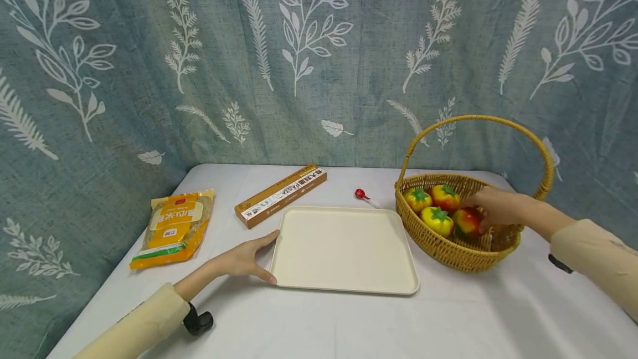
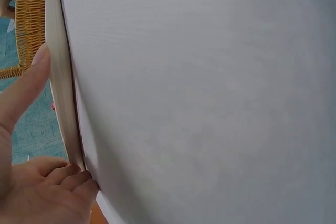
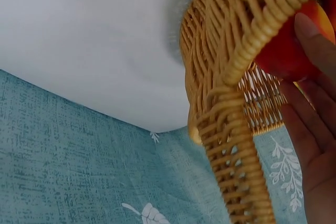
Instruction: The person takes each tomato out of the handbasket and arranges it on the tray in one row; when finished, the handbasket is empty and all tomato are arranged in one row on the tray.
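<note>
In the head view my left hand (image 1: 248, 258) spreads thumb and fingers along the left side of a cream rectangular tray (image 1: 344, 251). The left wrist view shows its thumb (image 2: 34, 80) straight against the tray's rim (image 2: 64, 82), the other fingertips at the edge farther along. Inside a wicker basket (image 1: 461, 259) on the right, my right hand (image 1: 498, 206) grips a red-and-yellow fruit (image 1: 466, 220). Close up in the right wrist view, the thumb lies over this fruit (image 3: 286, 53) and the fingers are below it. Beside it sit a red-orange fruit (image 1: 445, 197) and two yellow ones with green leafy tops (image 1: 417, 199).
Behind the tray lie a long pasta box (image 1: 281, 193) and a red lollipop (image 1: 362, 195). An orange bag of grain (image 1: 174, 227) rests at the left of the white-covered table. The basket's tall handle (image 1: 478, 118) arches near my right forearm. A leaf-patterned curtain (image 1: 319, 115) hangs behind.
</note>
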The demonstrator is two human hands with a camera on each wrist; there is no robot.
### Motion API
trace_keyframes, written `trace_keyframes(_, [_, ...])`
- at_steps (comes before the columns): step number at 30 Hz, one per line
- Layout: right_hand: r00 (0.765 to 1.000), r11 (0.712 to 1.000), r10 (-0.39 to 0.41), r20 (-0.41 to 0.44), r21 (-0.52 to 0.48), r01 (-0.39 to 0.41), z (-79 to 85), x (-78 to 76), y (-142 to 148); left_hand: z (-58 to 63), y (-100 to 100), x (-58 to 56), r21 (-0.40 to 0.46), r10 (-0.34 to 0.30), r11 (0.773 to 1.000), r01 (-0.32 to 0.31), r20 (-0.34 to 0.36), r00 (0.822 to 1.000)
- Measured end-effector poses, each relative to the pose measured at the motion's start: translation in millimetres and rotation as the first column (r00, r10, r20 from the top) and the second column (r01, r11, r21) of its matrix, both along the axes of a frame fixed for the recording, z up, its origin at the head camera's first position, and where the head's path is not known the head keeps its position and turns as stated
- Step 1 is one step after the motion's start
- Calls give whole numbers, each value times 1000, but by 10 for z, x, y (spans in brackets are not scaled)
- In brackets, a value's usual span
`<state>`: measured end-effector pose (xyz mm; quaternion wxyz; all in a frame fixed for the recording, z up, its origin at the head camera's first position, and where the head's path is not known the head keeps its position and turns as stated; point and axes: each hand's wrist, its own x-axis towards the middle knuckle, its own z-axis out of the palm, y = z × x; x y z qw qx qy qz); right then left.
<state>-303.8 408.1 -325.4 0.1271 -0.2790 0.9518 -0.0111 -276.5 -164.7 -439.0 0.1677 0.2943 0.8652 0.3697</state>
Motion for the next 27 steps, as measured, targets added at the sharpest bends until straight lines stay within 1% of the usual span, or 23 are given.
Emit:
trace_keyframes(5, [999, 1000, -25, -20, -6, 25, 123, 68, 11, -6, -2, -5, -11, 5, 1000, -5, -4, 1000])
trace_keyframes(11, [995, 999, -34, -97, -28, 31, 285, 174, 29, -1, 10, -13, -34, 28, 999, -28, 6, 1000])
trace_keyframes(17, [986, 996, -70, -152, -57, 62, 361, 267, 63, 26, 24, -5, -24, 33, 999, -33, 6, 999])
trace_keyframes(22, [973, 992, -109, -204, -79, 95, 432, 375, 9, 65, 36, 5, -31, 44, 999, -43, 14, 999])
trace_keyframes(27, [956, 984, -139, -256, -144, 105, 483, 491, -73, 59, 32, -9, -32, 41, 999, -40, 22, 999])
